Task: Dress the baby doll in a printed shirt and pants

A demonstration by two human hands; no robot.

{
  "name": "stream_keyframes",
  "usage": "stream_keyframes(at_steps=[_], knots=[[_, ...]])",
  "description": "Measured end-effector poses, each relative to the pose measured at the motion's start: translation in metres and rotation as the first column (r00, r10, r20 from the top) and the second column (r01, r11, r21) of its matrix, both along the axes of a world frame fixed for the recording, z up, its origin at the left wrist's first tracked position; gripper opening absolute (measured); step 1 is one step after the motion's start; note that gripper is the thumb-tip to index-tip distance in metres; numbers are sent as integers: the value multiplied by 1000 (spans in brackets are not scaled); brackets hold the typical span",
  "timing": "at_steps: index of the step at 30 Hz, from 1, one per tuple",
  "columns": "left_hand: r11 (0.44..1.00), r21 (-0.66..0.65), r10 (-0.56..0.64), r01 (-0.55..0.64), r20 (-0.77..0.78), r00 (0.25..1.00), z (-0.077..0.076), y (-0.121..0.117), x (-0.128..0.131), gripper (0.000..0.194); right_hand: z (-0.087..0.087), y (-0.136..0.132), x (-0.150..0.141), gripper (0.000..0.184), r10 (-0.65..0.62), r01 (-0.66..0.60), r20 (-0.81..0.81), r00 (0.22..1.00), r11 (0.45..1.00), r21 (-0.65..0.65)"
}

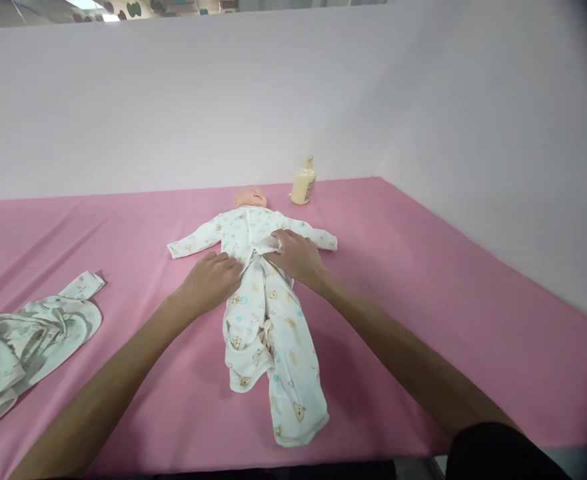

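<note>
A baby doll (251, 197) lies on its back, its head toward the far wall. It wears a white long-sleeved baby shirt (238, 230) with small bear prints, both sleeves spread outward. Matching baby pants (293, 353) cover its lower body; one leg is stretched toward me and the other is bunched up. My left hand (214, 280) is closed on the shirt's lower edge at the waist. Across from it, my right hand (298, 257) pinches the shirt's front hem, lifting it slightly. The fingertips of my left hand are partly hidden.
A pale yellow pump bottle (303, 183) stands beyond the doll, near the white wall (173, 107). At the left lies a crumpled set of printed baby clothes (38, 340). Pink cloth (398, 320) covers the table, and its near edge is close to my body.
</note>
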State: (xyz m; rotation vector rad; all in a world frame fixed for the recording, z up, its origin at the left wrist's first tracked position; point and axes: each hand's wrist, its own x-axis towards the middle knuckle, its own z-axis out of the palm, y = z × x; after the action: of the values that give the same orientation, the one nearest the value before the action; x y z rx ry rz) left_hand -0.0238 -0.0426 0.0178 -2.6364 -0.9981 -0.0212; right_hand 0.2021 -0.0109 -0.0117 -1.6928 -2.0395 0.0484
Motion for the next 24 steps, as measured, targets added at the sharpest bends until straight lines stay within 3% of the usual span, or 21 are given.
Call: stream_keyframes(at_steps=[4,7,10,12,20,24], knots=[[984,-116,144,-134,80,986,5,-1,-1,24,-4,-20,22,37,69,-87,-187,980,993,-86],[928,-291,280,-231,141,950,12,-4,-2,16,-8,-32,43,30,160,-199,-233,959,967,-156],[870,-426,344,-246,170,923,19,-8,-2,4,-13,-38,56,21,262,-313,-269,927,935,-166],[855,-446,371,-265,170,913,21,-9,0,7,-17,-37,61,19,289,-357,-328,899,918,-170],[867,-271,468,-417,159,870,5,-8,12,14,-26,-21,68,14,285,-431,-464,839,868,-247],[944,-19,324,-331,263,909,-4,-11,20,27,-30,-23,69,27,284,-361,-348,894,914,-183]])
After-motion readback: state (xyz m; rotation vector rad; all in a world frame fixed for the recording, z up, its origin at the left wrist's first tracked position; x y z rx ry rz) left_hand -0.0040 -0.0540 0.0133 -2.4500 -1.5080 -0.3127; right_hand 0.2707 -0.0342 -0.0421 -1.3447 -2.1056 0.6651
